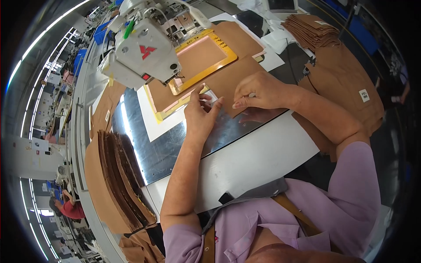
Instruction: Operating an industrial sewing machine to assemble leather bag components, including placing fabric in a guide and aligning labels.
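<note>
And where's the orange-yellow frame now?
In the head view, the orange-yellow frame lies at upper middle over brown material, just right of the white machine head and beyond the left hand.

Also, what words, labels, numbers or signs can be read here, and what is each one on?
Wording and numbers aren't copied out here; by place:
White sewing machine: red angular emblem, clear.
Yellow frame: dark handwritten marks, small.
Brown fabric at right: white label with dark print.
Brown stack, top right: small label, too small to read.
Brown piece at left: pale tag, too small to read.
</note>
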The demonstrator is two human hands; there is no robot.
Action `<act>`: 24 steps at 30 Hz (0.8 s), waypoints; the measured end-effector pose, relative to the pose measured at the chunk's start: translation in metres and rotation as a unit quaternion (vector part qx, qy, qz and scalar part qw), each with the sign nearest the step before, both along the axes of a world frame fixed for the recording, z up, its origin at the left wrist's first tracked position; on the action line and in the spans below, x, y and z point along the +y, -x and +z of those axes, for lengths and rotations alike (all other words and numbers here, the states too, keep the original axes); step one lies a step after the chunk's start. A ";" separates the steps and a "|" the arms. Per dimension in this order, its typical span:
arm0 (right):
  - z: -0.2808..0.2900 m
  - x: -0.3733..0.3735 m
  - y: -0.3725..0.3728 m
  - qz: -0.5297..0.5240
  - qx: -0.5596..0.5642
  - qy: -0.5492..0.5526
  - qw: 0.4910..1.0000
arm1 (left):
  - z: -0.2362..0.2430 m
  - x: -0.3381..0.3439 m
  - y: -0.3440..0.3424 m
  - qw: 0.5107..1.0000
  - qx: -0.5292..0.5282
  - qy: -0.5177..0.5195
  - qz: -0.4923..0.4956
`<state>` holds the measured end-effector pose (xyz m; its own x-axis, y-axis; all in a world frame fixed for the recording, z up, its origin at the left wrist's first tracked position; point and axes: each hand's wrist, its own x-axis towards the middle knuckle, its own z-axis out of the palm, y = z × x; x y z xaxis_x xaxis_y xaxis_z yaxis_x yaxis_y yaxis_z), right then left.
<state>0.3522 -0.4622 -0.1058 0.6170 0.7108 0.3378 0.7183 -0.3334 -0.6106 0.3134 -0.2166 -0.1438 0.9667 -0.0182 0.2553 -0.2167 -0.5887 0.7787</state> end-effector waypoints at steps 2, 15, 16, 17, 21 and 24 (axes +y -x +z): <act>-0.005 0.019 -0.020 -0.020 0.008 0.027 0.999 | -0.008 0.011 -0.003 1.000 -0.001 -0.003 -0.002; -0.035 0.093 -0.087 -0.031 -0.034 0.035 0.998 | -0.001 0.022 0.004 0.999 0.030 0.013 0.022; -0.034 0.092 -0.089 -0.031 -0.033 0.036 0.998 | -0.001 0.022 0.002 0.997 0.043 0.055 0.026; -0.031 0.091 -0.088 -0.019 0.011 0.014 1.000 | -0.001 0.022 0.000 0.993 0.057 0.097 0.030; -0.016 0.088 -0.083 0.012 0.141 -0.005 0.990 | 0.011 0.025 -0.019 0.991 0.046 0.125 0.026; -0.011 0.087 -0.083 0.024 0.159 -0.018 0.987 | 0.009 0.031 -0.031 0.987 0.064 0.142 0.042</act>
<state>0.4347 -0.3755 -0.1167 0.6611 0.7334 0.1585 0.5038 -0.2773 -0.8181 0.3441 -0.1853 -0.1343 0.9863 0.1179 0.1151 -0.0664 -0.3549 0.9326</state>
